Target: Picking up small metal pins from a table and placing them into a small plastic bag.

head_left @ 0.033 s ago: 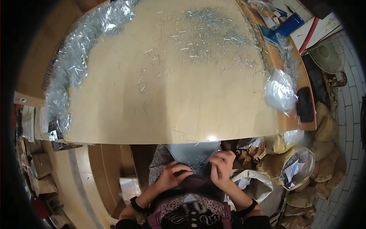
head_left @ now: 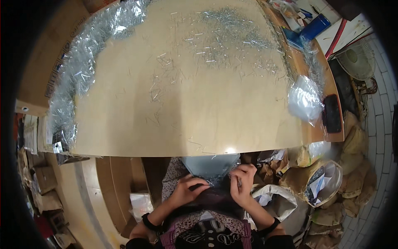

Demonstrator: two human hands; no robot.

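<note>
Head view: Your left hand [head_left: 188, 191] and right hand [head_left: 242, 182] work in your lap, just below the near edge of the worktop [head_left: 186, 116]. Both hands touch a grey funnel-shaped tray [head_left: 209, 165] whose wide end sits under the worktop edge and whose narrow end points toward you. A small clear plastic bag [head_left: 215, 182] lies at the narrow end, between your hands. The fingers of your left hand are curled together over the bag and the lower tray. The fingers of your right hand are pinched together on the bag's right edge.

A scatter of thin metal pins [head_left: 224, 37] covers the far part of the worktop. A long heap of clear plastic bags [head_left: 78, 70] runs along the left edge. A bunched clear bag [head_left: 304, 99] lies at the right edge, beside a dark phone [head_left: 331, 113]. A fan [head_left: 358, 60] stands far right.
</note>
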